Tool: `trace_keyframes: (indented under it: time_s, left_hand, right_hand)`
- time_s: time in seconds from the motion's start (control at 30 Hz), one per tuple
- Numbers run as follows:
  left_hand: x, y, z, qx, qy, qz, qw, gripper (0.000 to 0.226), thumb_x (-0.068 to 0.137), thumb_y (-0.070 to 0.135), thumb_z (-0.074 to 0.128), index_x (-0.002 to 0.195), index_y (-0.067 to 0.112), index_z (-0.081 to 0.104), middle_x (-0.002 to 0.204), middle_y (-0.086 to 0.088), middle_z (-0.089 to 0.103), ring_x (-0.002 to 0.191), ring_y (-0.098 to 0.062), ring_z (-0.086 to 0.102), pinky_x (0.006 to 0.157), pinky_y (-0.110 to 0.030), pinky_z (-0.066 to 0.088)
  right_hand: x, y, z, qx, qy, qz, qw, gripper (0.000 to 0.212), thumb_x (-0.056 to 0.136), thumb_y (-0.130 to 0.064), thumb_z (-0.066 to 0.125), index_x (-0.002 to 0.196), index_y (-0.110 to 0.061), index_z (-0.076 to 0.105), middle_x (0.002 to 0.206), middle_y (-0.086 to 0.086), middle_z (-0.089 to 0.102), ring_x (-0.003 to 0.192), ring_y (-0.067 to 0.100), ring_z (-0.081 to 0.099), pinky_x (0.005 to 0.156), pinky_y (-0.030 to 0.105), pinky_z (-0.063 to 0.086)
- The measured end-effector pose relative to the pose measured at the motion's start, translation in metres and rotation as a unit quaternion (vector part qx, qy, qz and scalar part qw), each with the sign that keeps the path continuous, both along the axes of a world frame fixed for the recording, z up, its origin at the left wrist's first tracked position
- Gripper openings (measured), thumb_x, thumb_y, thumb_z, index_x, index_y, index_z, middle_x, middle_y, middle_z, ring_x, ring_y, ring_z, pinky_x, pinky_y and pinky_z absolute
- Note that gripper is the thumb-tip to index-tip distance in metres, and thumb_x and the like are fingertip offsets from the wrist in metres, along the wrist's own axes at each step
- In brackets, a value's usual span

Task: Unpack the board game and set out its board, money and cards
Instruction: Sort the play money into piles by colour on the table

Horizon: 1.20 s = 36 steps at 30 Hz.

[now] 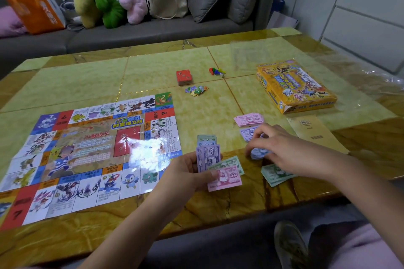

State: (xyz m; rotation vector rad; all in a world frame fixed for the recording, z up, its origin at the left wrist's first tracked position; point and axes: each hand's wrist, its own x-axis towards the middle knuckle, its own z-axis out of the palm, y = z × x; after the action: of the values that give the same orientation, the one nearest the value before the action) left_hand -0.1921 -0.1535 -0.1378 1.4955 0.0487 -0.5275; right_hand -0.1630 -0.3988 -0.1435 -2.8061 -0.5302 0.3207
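Four money piles are set at three o'clock from the unfolded board [87, 155]: pink pile [248, 119], purple pile [248, 133], blue pile [258, 154] and green pile [274, 176]. A fan of mixed notes [215, 165] is pinched in the left hand [185, 172]; the blue pile is gripped between thumb and curled fingers of the right hand [282, 150]. Red cards [184, 77] are placed at one o'clock. Each note should be matched by colour and squared before release.
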Motion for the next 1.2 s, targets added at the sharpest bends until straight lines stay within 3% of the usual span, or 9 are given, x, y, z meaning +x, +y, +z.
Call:
trace_keyframes:
  time_s: [0.2,0.3,0.37,0.47,0.6,0.73,0.87,1.03,1.2]
  left_hand:
    - [0.001,-0.001,-0.001,-0.018,0.008,-0.004,1.0,0.023,0.081,-0.003,0.065,0.099,0.012,0.065,0.091,-0.009,0.075,0.087,-0.021,0.072,0.074,-0.028,0.059]
    - [0.001,-0.001,-0.001,-0.038,0.001,0.011,0.999,0.022,0.081,-0.004,0.064,0.099,0.01,0.065,0.092,-0.01,0.075,0.086,-0.022,0.072,0.074,-0.027,0.059]
    - [0.001,-0.001,-0.002,-0.053,-0.012,0.035,0.998,0.023,0.081,-0.003,0.065,0.101,0.008,0.065,0.093,-0.01,0.075,0.087,-0.023,0.072,0.073,-0.026,0.059]
    - [0.001,-0.001,-0.005,-0.072,-0.034,0.064,0.995,0.034,0.072,0.006,0.069,0.106,0.005,0.065,0.094,-0.011,0.075,0.089,-0.024,0.072,0.073,-0.026,0.059]
    - [0.001,-0.001,-0.005,-0.086,-0.042,0.066,0.993,0.038,0.07,0.01,0.068,0.108,0.005,0.064,0.097,-0.011,0.074,0.09,-0.026,0.072,0.073,-0.026,0.058]
    - [0.0,-0.004,0.0,-0.134,-0.007,0.069,0.989,0.017,0.094,0.008,0.05,0.103,0.0,0.063,0.09,-0.012,0.074,0.08,-0.021,0.072,0.066,-0.025,0.059]
    - [0.002,-0.003,0.001,-0.122,0.005,0.063,0.991,0.024,0.099,0.009,0.041,0.1,0.001,0.064,0.088,-0.013,0.074,0.078,-0.019,0.072,0.066,-0.027,0.059]
    - [0.002,-0.001,-0.005,-0.054,-0.031,0.053,0.997,0.017,0.092,0.013,0.056,0.102,0.005,0.068,0.094,-0.012,0.075,0.088,-0.025,0.072,0.077,-0.033,0.059]
    - [0.002,0.0,-0.005,-0.04,-0.055,0.067,0.995,0.03,0.072,0.013,0.071,0.101,0.007,0.069,0.093,-0.009,0.075,0.086,-0.024,0.072,0.074,-0.033,0.059]
  right_hand:
    - [-0.001,0.001,0.003,0.015,-0.003,0.011,1.0,0.028,0.096,-0.015,0.052,0.112,-0.037,0.057,0.117,-0.017,0.033,0.117,0.005,0.03,0.095,0.031,0.039]
    - [-0.006,0.014,0.014,0.125,-0.106,-0.002,0.987,0.009,0.093,-0.029,0.057,0.095,-0.027,0.066,0.103,-0.013,0.049,0.105,0.001,0.041,0.087,0.018,0.033]
    - [-0.014,0.029,0.024,0.265,-0.122,-0.046,0.955,0.025,0.084,-0.044,0.062,0.082,-0.02,0.068,0.086,-0.01,0.059,0.087,0.003,0.055,0.076,0.014,0.04]
    - [-0.024,0.05,0.026,0.369,-0.006,-0.113,0.923,0.044,0.064,-0.059,0.066,0.081,-0.019,0.068,0.074,-0.009,0.068,0.067,0.003,0.062,0.063,0.014,0.046]
    - [-0.026,0.063,0.007,0.396,0.066,-0.151,0.903,0.044,0.065,-0.053,0.07,0.088,-0.015,0.069,0.084,0.001,0.072,0.077,0.012,0.068,0.073,0.028,0.052]
    - [-0.022,0.063,0.004,0.444,0.093,-0.176,0.874,0.027,0.068,-0.031,0.077,0.082,-0.009,0.069,0.079,0.005,0.074,0.07,0.018,0.071,0.065,0.03,0.055]
    - [-0.02,0.055,0.014,0.391,0.115,-0.147,0.901,0.015,0.075,-0.018,0.078,0.081,-0.008,0.07,0.076,0.005,0.074,0.071,0.028,0.071,0.067,0.038,0.058]
    - [-0.023,0.057,0.018,0.379,0.138,-0.123,0.907,0.014,0.076,-0.016,0.078,0.085,-0.009,0.069,0.078,0.008,0.074,0.073,0.032,0.071,0.069,0.041,0.059]
    - [-0.027,0.06,0.017,0.398,0.142,-0.121,0.898,0.009,0.077,-0.017,0.076,0.082,-0.012,0.07,0.08,0.008,0.074,0.073,0.029,0.071,0.063,0.03,0.058]
